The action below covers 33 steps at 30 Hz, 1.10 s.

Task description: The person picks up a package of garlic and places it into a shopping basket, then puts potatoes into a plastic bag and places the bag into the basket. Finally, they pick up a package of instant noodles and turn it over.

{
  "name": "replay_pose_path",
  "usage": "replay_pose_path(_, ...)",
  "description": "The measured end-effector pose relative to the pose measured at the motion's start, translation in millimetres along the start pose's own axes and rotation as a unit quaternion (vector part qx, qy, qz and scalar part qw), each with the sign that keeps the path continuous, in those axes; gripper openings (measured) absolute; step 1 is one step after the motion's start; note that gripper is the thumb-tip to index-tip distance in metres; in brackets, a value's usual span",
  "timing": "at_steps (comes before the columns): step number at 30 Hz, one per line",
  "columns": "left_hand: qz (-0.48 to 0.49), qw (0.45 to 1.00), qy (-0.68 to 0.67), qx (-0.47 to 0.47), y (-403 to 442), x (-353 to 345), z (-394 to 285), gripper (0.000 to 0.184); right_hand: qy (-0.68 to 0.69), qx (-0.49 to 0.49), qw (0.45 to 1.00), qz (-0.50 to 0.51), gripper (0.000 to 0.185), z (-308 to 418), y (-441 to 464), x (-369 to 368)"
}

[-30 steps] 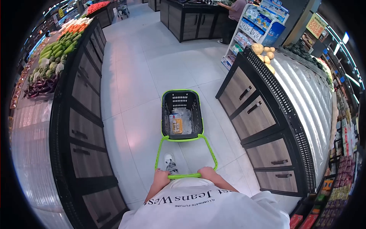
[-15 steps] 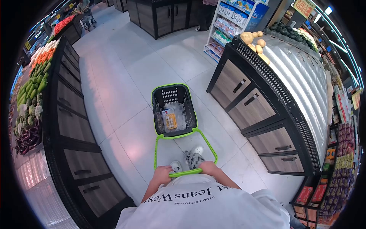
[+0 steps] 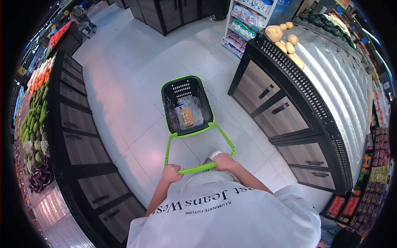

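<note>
Both hands' fingers (image 3: 173, 168) grip the green handle (image 3: 197, 168), the black basket (image 3: 169, 98) just beyond them.

A supermarket's produce section, shown by carrots (image 3: 40, 78) and eggplants (image 3: 40, 177) on a stand (image 3: 89, 149) at 9 o'clock, potatoes (image 3: 273, 33) between 1 and 2, a packaged-goods rack (image 3: 247, 20) at 1, and a wheeled-looking shopping basket (image 3: 167, 99) near centre.
</note>
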State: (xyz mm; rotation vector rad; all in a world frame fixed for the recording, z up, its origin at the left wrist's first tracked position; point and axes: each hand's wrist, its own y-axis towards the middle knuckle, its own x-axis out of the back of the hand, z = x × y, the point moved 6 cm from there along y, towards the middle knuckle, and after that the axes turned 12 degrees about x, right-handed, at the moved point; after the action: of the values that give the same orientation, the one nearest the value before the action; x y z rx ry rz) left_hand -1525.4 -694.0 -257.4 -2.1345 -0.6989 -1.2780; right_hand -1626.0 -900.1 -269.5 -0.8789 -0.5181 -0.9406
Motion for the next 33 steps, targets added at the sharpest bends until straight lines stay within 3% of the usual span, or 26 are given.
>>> replay_pose_path(4,0.015,0.998,0.002,-0.060,33.5,15.8,-9.0,0.025,0.032,0.012,0.999,-0.007,0.019,-15.6,5.7,17.0)
replay_pose_path(10,0.038,0.988,0.042,-0.142,92.8,64.3,-43.9,0.030,0.128,0.016,0.983,-0.134,0.016,-20.9,-21.5,61.2)
replay_pose_path(19,0.098,0.952,0.015,-0.290,184.0,83.3,-75.4,0.035,0.232,-0.131,0.940,-0.211,0.016,-28.1,-41.4,86.4)
replay_pose_path(22,0.137,0.925,0.021,-0.353,220.7,87.7,-86.3,0.035,0.295,-0.199,0.913,-0.201,0.019,-25.5,-35.5,90.9)
replay_pose_path(33,0.252,0.810,0.052,-0.526,356.0,105.8,-84.7,0.027,0.408,-0.378,0.749,-0.361,0.023,11.4,44.8,135.8)
